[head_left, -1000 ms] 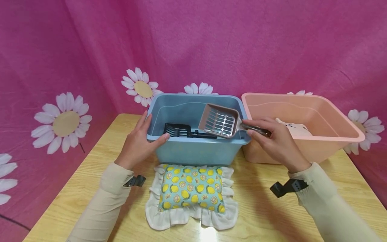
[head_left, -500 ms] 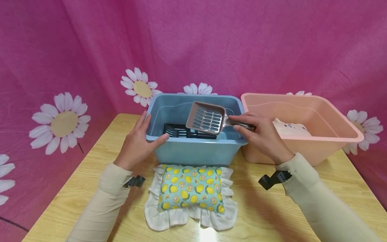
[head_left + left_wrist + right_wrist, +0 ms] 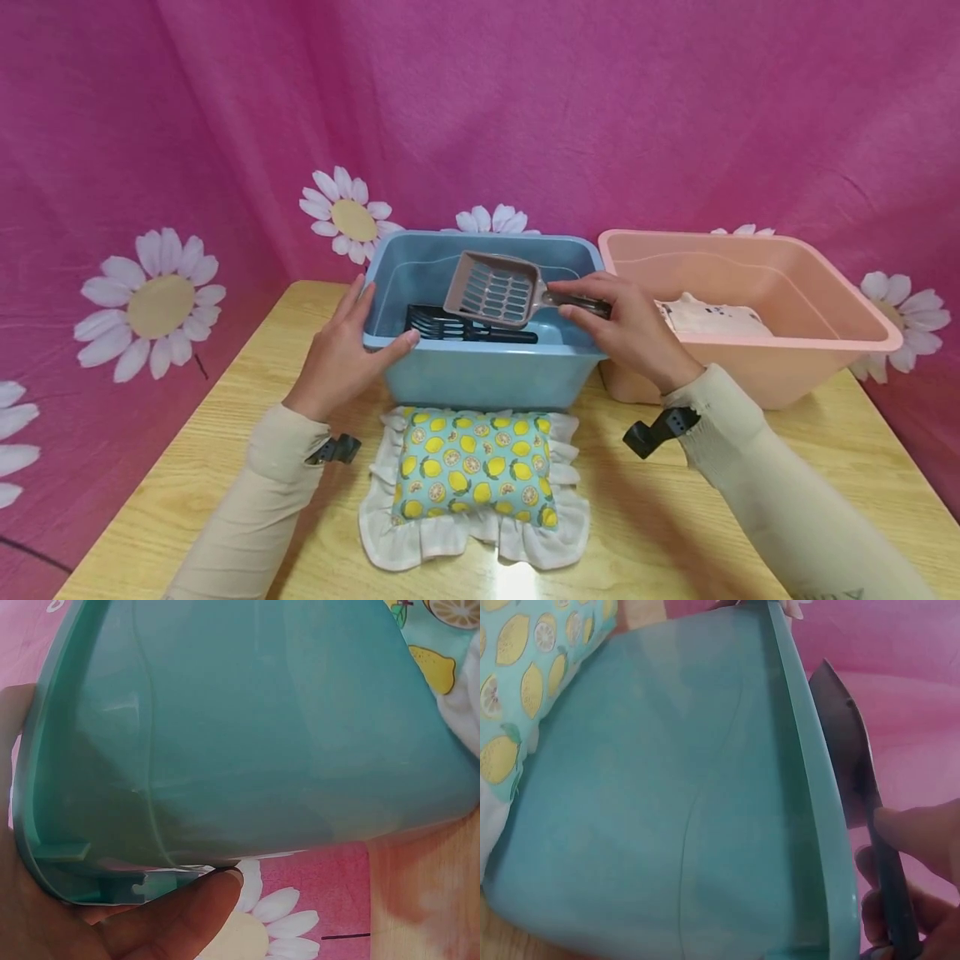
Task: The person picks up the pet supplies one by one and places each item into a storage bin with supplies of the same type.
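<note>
The right hand grips a litter scoop by its dark handle, its thumb and fingers wrapped round it in the right wrist view. The scoop's slotted grey-brown head hangs tilted over the blue tub, above the rim's level. At the tub's left front corner, the left hand holds the rim, thumb over the front edge and fingers along the left side. Its fingertip touches the outer wall in the left wrist view. Inside the tub lies a black slotted utensil, partly covered by the scoop and the front wall.
A pink tub stands against the blue tub's right side, with a whitish, dark-spotted item inside. A lemon-print cushion with white frills lies in front on the wooden table. Pink flowered cloth hangs behind.
The right hand has carried the litter scoop leftward, from the blue tub's right end to above its middle. More of the spotted item now shows. The left hand has stayed put.
</note>
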A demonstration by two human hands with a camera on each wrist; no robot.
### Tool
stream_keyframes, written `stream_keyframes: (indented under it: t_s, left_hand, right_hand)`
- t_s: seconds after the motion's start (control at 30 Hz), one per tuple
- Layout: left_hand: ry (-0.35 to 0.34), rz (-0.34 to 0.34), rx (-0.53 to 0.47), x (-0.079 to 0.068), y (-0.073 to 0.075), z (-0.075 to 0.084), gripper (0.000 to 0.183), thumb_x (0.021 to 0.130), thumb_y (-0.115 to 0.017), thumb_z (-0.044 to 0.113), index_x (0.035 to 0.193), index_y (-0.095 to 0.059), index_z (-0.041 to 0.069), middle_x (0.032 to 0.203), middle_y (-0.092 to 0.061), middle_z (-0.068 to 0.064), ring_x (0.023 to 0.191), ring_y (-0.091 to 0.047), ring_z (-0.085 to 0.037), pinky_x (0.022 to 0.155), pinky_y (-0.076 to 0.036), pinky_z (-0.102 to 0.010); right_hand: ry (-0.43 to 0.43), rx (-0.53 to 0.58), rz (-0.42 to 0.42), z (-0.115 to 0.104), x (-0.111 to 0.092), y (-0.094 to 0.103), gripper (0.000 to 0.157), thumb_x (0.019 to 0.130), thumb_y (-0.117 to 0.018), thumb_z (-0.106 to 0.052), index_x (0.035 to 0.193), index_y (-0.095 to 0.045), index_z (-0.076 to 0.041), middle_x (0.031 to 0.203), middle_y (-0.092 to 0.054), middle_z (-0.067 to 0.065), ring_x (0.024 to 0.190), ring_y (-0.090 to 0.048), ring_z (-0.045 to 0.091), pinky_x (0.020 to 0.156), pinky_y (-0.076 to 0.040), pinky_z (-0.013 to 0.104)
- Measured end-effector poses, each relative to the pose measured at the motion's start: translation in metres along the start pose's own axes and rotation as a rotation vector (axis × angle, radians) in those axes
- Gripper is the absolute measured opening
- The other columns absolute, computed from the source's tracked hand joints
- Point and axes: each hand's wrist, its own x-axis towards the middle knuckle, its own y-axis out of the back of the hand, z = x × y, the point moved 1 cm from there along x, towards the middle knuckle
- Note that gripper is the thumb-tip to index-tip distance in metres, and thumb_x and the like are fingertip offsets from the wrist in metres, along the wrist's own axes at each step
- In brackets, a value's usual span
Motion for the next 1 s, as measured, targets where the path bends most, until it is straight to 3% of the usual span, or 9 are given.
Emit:
stream_keyframes:
  t_s: [0.27,0.53,0.77,1.0]
  left_hand:
    - [0.012,-0.009,-0.002,-0.001,-0.001,0.000,0.102,0.078,-0.060,0.070,0.155,-0.020,0.016,0.162,-0.011,-0.002,0.138,-0.031,-0.039,0.091,-0.046,-0.059]
    - [-0.002,-0.001,-0.010,-0.001,-0.001,0.001,0.101,0.079,-0.060,0.070,0.155,-0.020,0.017,0.162,-0.011,-0.001,0.138,-0.032,-0.038,0.090,-0.047,-0.058]
    - [0.001,0.002,-0.011,-0.001,0.000,0.001,0.101,0.079,-0.060,0.070,0.155,-0.020,0.017,0.161,-0.011,-0.002,0.138,-0.032,-0.038,0.091,-0.047,-0.058]
    - [-0.004,0.001,0.000,0.000,0.000,0.001,0.101,0.080,-0.060,0.069,0.155,-0.019,0.016,0.162,-0.011,-0.003,0.138,-0.032,-0.038,0.092,-0.046,-0.059]
  right_hand:
    - [-0.064,0.013,-0.041,0.003,0.006,-0.006,0.034,0.092,-0.066,-0.012,0.126,-0.066,-0.011,0.108,-0.063,0.007,0.092,-0.052,0.018,0.074,-0.045,0.029]
    - [-0.022,-0.001,-0.043,0.002,0.014,-0.010,0.031,0.092,-0.064,-0.009,0.124,-0.067,-0.010,0.105,-0.061,0.009,0.093,-0.050,0.018,0.076,-0.040,0.033]
    - [-0.096,0.019,-0.122,0.002,0.023,-0.014,0.035,0.092,-0.064,-0.008,0.126,-0.066,-0.014,0.110,-0.059,0.007,0.094,-0.047,0.020,0.078,-0.041,0.034]
    - [-0.016,-0.002,-0.142,0.001,0.028,-0.019,0.034,0.092,-0.063,-0.007,0.126,-0.066,-0.011,0.108,-0.060,0.008,0.090,-0.048,0.019,0.076,-0.041,0.034]
